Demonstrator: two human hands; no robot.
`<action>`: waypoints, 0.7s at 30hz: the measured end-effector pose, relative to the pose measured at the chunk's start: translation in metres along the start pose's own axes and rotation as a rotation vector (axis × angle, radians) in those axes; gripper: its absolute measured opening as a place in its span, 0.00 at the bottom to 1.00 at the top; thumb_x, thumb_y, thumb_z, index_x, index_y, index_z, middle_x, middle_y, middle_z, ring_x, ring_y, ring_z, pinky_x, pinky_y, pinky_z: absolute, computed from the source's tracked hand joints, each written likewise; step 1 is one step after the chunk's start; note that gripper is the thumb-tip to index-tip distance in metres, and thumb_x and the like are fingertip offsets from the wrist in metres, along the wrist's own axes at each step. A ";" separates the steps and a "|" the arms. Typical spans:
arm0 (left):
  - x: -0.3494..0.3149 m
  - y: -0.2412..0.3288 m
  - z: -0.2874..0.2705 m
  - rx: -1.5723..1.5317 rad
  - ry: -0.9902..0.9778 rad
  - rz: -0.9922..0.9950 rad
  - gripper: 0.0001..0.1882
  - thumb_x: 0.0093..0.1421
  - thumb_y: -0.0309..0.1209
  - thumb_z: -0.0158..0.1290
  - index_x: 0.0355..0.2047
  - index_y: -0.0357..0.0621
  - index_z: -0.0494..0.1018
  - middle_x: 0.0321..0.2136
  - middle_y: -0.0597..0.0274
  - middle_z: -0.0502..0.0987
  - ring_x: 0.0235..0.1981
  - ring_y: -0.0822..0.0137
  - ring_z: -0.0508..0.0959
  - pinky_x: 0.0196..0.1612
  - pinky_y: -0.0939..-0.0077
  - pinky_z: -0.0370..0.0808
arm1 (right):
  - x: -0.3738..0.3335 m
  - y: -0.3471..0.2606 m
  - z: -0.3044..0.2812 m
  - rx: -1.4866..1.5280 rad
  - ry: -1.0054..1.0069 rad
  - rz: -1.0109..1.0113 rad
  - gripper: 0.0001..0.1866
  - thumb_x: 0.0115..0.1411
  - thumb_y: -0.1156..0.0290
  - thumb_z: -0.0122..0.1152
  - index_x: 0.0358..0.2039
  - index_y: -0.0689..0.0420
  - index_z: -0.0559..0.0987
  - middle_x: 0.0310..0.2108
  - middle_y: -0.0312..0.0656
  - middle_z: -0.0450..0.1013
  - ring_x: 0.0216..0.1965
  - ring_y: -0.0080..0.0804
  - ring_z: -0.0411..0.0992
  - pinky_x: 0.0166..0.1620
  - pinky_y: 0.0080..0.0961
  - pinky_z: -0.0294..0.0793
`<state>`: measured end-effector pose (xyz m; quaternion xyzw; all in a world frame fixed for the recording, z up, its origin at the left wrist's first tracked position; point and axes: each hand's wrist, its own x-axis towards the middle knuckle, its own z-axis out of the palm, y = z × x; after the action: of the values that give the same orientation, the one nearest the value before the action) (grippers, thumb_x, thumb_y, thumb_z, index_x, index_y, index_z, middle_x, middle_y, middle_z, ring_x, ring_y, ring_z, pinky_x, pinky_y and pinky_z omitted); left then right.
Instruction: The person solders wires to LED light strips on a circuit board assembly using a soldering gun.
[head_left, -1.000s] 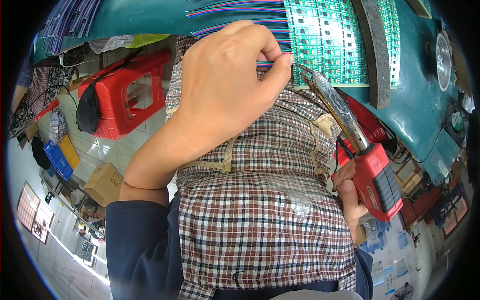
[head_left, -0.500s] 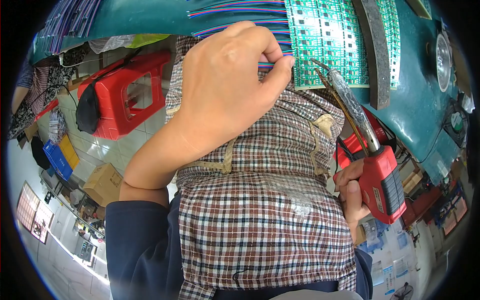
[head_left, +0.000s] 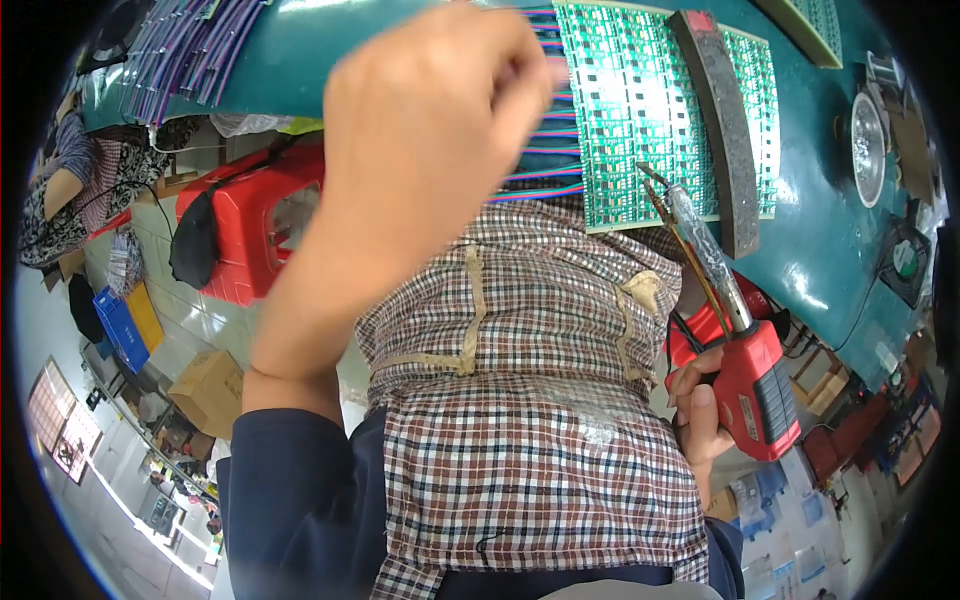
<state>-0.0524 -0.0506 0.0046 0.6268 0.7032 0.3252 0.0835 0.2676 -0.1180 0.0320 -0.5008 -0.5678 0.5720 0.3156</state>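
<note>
My left hand (head_left: 430, 110), blurred by motion, is over the ribbon wires (head_left: 555, 135) at the left edge of a green circuit board panel (head_left: 625, 130). Its fingers are curled and thumb and forefinger come together; whatever is between them cannot be made out. Blue, red and dark wires lie in rows, their ends along the panel's edge. Lower right, my right hand (head_left: 703, 405) grips a red soldering gun (head_left: 762, 395). The gun's metal barrel and a thin brass-coloured tube point up and left, the tip over the panel's lower part.
A dark bar (head_left: 722, 130) lies across the panel. On the green table are a metal bowl (head_left: 868, 150), a small fan (head_left: 905, 258) and a bundle of purple wires (head_left: 195, 50). A red stool (head_left: 235, 235) stands left. Another person's arm (head_left: 65, 190) shows far left.
My left hand has moved up and slightly left, uncovering more of the lower wires. The panel appears lower in view. My right hand still holds the soldering gun, its tip over the panel.
</note>
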 end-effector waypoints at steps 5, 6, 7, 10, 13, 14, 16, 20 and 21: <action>0.068 -0.016 0.005 0.021 -0.034 -0.090 0.06 0.56 0.26 0.61 0.29 0.37 0.75 0.29 0.53 0.78 0.30 0.55 0.79 0.35 0.64 0.75 | -0.004 0.003 -0.001 0.006 -0.005 0.005 0.17 0.64 0.70 0.58 0.48 0.68 0.71 0.22 0.39 0.67 0.15 0.18 0.58 0.23 0.20 0.64; 0.076 -0.020 0.011 0.043 -0.043 -0.038 0.07 0.56 0.26 0.62 0.28 0.37 0.75 0.29 0.52 0.78 0.31 0.53 0.79 0.37 0.61 0.75 | -0.005 0.004 -0.001 -0.007 0.011 0.006 0.17 0.64 0.69 0.58 0.48 0.68 0.71 0.22 0.38 0.67 0.15 0.18 0.58 0.23 0.20 0.64; 0.081 -0.023 0.016 0.064 -0.053 0.014 0.07 0.55 0.26 0.62 0.28 0.38 0.75 0.29 0.52 0.78 0.33 0.51 0.79 0.39 0.59 0.75 | -0.006 0.004 -0.001 -0.019 0.026 0.009 0.17 0.64 0.69 0.58 0.48 0.68 0.71 0.22 0.38 0.67 0.15 0.18 0.58 0.23 0.20 0.64; 0.084 -0.027 0.018 0.038 -0.072 0.014 0.07 0.55 0.26 0.61 0.28 0.38 0.74 0.28 0.51 0.77 0.34 0.51 0.78 0.40 0.59 0.75 | -0.004 -0.002 0.001 0.028 0.042 0.056 0.17 0.64 0.68 0.59 0.47 0.68 0.71 0.22 0.38 0.67 0.15 0.18 0.58 0.23 0.21 0.64; 0.079 -0.025 0.012 -0.024 0.003 0.072 0.06 0.56 0.24 0.60 0.30 0.36 0.74 0.29 0.52 0.77 0.34 0.52 0.78 0.40 0.61 0.75 | -0.002 -0.004 0.002 0.025 0.053 0.051 0.17 0.65 0.68 0.59 0.47 0.68 0.71 0.22 0.39 0.66 0.16 0.18 0.58 0.23 0.21 0.64; 0.076 -0.020 0.006 -0.085 0.056 0.073 0.05 0.58 0.24 0.60 0.31 0.36 0.74 0.29 0.52 0.78 0.34 0.53 0.79 0.40 0.62 0.75 | -0.002 -0.001 0.000 0.000 0.056 0.029 0.17 0.65 0.67 0.59 0.45 0.69 0.71 0.22 0.38 0.66 0.15 0.18 0.58 0.23 0.21 0.64; 0.071 0.018 -0.019 -0.259 -0.122 -0.254 0.04 0.61 0.24 0.58 0.35 0.35 0.74 0.32 0.54 0.80 0.35 0.59 0.80 0.41 0.66 0.76 | 0.003 -0.004 0.000 0.026 0.029 0.025 0.17 0.65 0.66 0.59 0.44 0.68 0.70 0.22 0.38 0.66 0.15 0.18 0.58 0.22 0.21 0.64; 0.033 0.031 -0.026 -0.291 -0.410 -0.202 0.04 0.62 0.26 0.59 0.33 0.39 0.76 0.29 0.59 0.77 0.30 0.69 0.76 0.34 0.73 0.72 | -0.001 -0.002 -0.001 0.014 0.024 0.027 0.17 0.65 0.64 0.60 0.40 0.68 0.70 0.20 0.37 0.64 0.14 0.18 0.58 0.21 0.20 0.63; 0.009 0.023 -0.015 -0.270 -0.289 -0.044 0.06 0.60 0.27 0.62 0.29 0.40 0.76 0.23 0.64 0.73 0.22 0.74 0.70 0.26 0.78 0.67 | -0.001 -0.005 -0.003 -0.011 -0.004 0.024 0.17 0.65 0.64 0.60 0.40 0.68 0.71 0.19 0.37 0.64 0.14 0.18 0.58 0.21 0.20 0.63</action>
<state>-0.0434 -0.0474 0.0317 0.6344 0.6475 0.3214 0.2739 0.2698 -0.1170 0.0374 -0.5083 -0.5653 0.5737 0.3049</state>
